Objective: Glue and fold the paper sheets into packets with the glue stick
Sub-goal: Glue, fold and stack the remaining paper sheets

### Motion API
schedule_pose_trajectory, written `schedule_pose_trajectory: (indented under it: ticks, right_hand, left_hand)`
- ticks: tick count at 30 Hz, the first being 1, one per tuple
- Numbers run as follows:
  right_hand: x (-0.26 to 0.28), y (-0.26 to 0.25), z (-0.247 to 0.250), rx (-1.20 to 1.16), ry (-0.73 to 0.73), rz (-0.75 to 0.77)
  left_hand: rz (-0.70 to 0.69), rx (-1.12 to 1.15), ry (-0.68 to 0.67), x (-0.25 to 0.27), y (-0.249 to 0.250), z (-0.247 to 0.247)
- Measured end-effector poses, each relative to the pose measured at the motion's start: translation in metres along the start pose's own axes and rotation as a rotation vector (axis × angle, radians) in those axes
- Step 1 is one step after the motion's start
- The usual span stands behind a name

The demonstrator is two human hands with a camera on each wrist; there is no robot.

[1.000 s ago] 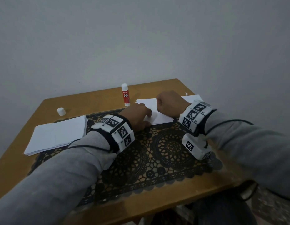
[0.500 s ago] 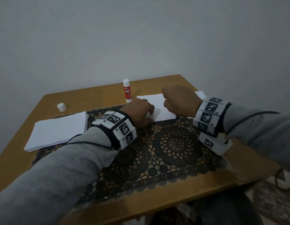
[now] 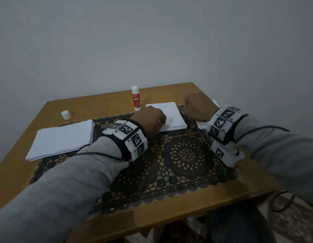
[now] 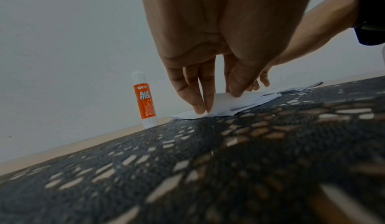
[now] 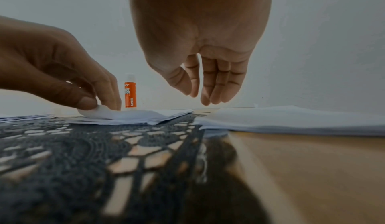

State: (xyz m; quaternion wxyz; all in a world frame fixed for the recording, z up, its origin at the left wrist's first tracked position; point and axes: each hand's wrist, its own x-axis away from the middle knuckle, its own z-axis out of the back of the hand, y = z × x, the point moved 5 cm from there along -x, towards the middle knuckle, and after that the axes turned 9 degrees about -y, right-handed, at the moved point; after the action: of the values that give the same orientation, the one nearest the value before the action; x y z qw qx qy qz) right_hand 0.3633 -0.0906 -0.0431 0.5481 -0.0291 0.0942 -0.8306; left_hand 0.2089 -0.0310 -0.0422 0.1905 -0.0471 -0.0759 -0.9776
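Note:
A folded white paper sheet (image 3: 169,115) lies at the far edge of the black lace mat (image 3: 185,155). My left hand (image 3: 158,122) pinches its near left corner (image 5: 100,110) between thumb and forefinger, and the corner curls up a little. My right hand (image 3: 196,108) hovers just right of the sheet, holding nothing, with its fingers (image 5: 216,85) hanging loosely downward above the table. The red and white glue stick (image 3: 135,100) stands upright without its cap behind the sheet, touched by neither hand; it also shows as the glue stick (image 4: 144,100) in the left wrist view.
The white glue cap (image 3: 66,114) stands at the far left of the wooden table (image 3: 99,106). A stack of white sheets (image 3: 63,137) lies at the left. Another paper pile (image 5: 291,118) lies under my right wrist. A plain wall stands behind.
My right hand has lifted off the folded sheet and moved to the right. My left hand has stayed on the sheet's left corner.

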Motion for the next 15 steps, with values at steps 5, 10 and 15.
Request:
schedule_pose_trajectory:
  ticks: [5, 10, 15]
  right_hand:
    - [0.0018, -0.0045, 0.0019, 0.047, -0.006, 0.026]
    - [0.004, -0.0073, 0.0046, 0.023, 0.025, 0.077]
    - [0.0033, -0.0049, 0.0052, -0.006, 0.044, 0.071]
  left_hand:
    - [0.024, -0.024, 0.031, 0.0009, 0.0, 0.0009]
    - [0.064, -0.038, 0.074, 0.0027, 0.0021, 0.005]
    - [0.084, -0.046, 0.12, 0.0071, 0.0025, 0.0091]
